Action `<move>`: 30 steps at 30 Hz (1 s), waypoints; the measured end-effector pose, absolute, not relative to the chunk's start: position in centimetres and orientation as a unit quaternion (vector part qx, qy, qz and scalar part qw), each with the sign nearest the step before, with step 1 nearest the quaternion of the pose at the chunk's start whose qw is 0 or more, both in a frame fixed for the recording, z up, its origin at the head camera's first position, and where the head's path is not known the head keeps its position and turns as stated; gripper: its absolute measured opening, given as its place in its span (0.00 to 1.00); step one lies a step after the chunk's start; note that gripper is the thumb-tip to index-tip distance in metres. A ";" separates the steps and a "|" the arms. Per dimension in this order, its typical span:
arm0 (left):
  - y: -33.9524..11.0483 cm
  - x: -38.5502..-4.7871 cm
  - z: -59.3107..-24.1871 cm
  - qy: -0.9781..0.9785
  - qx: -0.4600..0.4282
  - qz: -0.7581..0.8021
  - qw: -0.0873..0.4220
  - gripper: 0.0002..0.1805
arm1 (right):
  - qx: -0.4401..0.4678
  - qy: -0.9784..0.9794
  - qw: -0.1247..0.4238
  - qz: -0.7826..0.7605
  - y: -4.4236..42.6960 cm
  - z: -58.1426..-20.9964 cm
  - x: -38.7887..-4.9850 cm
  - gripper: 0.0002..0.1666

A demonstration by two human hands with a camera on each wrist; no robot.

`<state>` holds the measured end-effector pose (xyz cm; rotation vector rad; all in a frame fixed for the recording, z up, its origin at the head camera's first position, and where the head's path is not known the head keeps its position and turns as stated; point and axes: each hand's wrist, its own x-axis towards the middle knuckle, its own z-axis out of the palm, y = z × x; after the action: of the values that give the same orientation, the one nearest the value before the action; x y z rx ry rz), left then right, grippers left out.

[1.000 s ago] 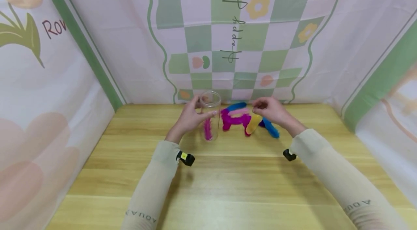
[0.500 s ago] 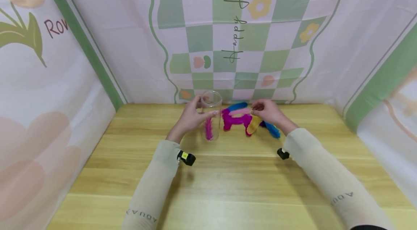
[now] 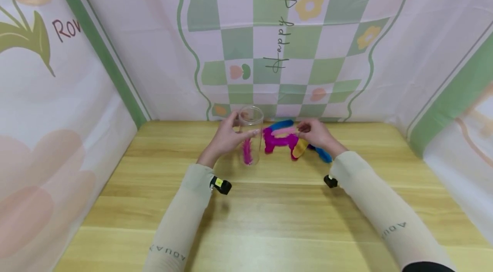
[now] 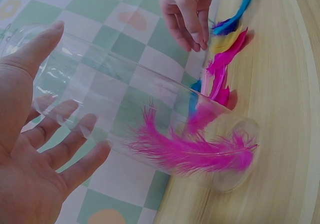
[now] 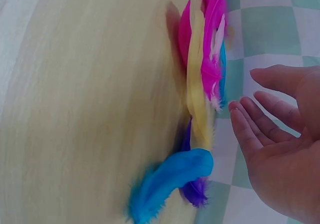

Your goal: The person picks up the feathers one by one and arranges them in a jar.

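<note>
My left hand (image 3: 227, 138) wraps its fingers and thumb around the upper part of a clear glass jar (image 4: 112, 77), which stands upright on the table. Inside it, at the bottom, is a magenta feather (image 4: 200, 153). To the right lie several feathers: magenta (image 3: 283, 141), light pink (image 3: 284, 132), yellow (image 3: 299, 148), a blue one (image 3: 282, 125) at the back, another blue feather (image 5: 170, 180) at the right end, and a purple feather (image 5: 195, 193) beneath it. Just above these hovers my right hand (image 5: 280, 149), fingers loosely bent, nothing visible between them.
A wooden table (image 3: 265, 220) carries everything. Close behind the feathers rises a checkered cloth backdrop (image 3: 265, 40), and a printed cloth (image 3: 46, 143) hangs along the left side. Small black cameras (image 3: 221, 185) sit on both wrists.
My right hand has shifted slightly left and lower over the feathers. The left hand keeps its grip on the jar, which stays in place.
</note>
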<state>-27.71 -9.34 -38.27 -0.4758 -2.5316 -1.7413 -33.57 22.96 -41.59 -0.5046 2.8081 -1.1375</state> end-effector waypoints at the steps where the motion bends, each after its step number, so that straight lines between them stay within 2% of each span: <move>1: -9.3 -27.7 -38.2 -0.814 -0.153 -0.559 0.017 0.38 | -0.163 0.915 0.035 -0.367 22.9 -41.7 -33.6 0.21; 30: -9.2 -27.9 -38.3 -0.821 -0.144 -0.552 0.020 0.38 | -0.170 0.919 0.037 -0.354 21.9 -44.6 -34.9 0.24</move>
<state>-27.88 -9.22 -38.28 -0.4454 -2.5466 -1.7124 -34.93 21.94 -44.60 -0.5224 2.8203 -1.0879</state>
